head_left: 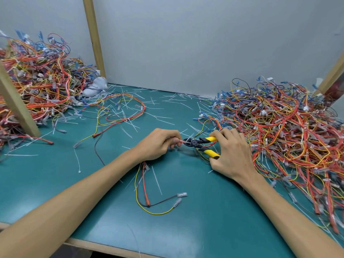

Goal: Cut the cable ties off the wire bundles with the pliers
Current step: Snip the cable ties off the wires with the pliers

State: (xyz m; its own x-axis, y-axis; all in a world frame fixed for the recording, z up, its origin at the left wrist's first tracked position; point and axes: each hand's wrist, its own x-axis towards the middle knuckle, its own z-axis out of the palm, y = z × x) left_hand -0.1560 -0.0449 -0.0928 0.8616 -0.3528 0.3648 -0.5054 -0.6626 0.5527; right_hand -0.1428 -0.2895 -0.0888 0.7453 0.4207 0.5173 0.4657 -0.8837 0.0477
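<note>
Teal tabletop (pixel 204 216), pliers (pixel 197 143) between wire heaps (pixel 279 127)

The left hand (pixel 158 144) pinches a bundle (pixel 181 140) over the green table (pixel 195 229), and the bundle's loose ends trail out below the wrist. The right hand (pixel 232 155) grips the yellow-and-black handles of the pliers (pixel 195 142) — their black tips sit at the bundle, just beside the left fingertips. A left pile (pixel 42 81) and a right pile (pixel 279 123) of coloured wires flank the table — white cut ties (pixel 128 116) lie strewn between them.
</note>
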